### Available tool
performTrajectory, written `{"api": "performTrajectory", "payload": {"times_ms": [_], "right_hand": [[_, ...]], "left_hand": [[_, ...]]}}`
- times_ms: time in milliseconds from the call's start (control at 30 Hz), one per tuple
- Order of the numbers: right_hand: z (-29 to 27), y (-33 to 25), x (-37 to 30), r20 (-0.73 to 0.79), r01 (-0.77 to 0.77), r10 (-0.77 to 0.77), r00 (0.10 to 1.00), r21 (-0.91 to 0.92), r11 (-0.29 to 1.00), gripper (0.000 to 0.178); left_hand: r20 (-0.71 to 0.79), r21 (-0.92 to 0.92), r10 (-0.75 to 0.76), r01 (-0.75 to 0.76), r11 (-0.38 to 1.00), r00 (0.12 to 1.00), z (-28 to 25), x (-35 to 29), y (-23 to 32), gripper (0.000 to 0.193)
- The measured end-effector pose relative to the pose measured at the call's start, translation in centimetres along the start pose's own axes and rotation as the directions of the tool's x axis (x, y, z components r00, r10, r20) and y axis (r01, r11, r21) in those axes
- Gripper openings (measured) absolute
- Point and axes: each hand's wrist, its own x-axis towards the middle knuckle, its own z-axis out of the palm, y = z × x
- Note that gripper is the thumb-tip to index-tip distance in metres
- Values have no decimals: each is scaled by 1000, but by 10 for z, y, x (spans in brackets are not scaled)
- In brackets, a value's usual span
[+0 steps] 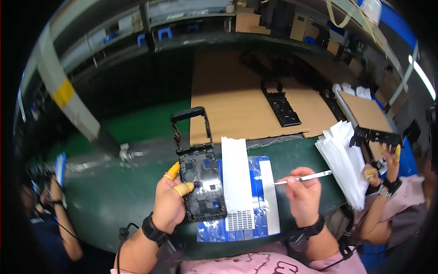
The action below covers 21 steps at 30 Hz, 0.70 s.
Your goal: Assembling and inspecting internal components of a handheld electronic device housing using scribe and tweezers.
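My left hand (169, 201), with yellow finger cots on its thumb and a finger, grips a black plastic housing (203, 182) by its left edge. The housing is held tilted up over the table, its moulded inner side with ribs and small blue spots showing, and an open frame loop at its top. Between the thumb and fingers of my right hand (305, 196) are slim, pale tweezers (308, 177), their tip pointing left. Below the tips lies a white strip (270, 196). Beside it a white sheet with a grid of small labels (239, 220) rests on a blue plastic-covered pad (258, 223).
Brown cardboard (228, 105) covers the table's far part, bearing another black housing (285, 109) and more dark parts behind. White papers (342, 160) are piled at right. A co-worker's hand (390, 160) holds a black part there; another person (59, 214) works at far left.
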Motion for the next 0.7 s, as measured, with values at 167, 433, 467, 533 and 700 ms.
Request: {"api": "performTrajectory", "payload": {"times_ms": [167, 433, 467, 533, 700], "right_hand": [[-72, -3, 10, -215, 16, -16, 977, -3, 1000, 17], [-80, -7, 7, -92, -84, 92, 992, 87, 993, 19], [-80, -7, 6, -83, -90, 99, 992, 105, 990, 19], [-79, -6, 3, -70, -88, 96, 993, 116, 989, 18], [-77, -3, 6, -70, -110, 118, 991, 106, 988, 18]], "left_hand": [[13, 208, -8, 5, 978, 1000, -12, 128, 23, 32], [-5, 991, 634, 86, -98, 774, 55, 225, 9, 66], [83, 988, 642, 21, -153, 762, 83, 221, -7, 62], [203, 973, 513, -112, -202, 834, 127, 212, -39, 50], [112, 994, 263, -107, -34, 958, 206, 229, -111, 53]]}}
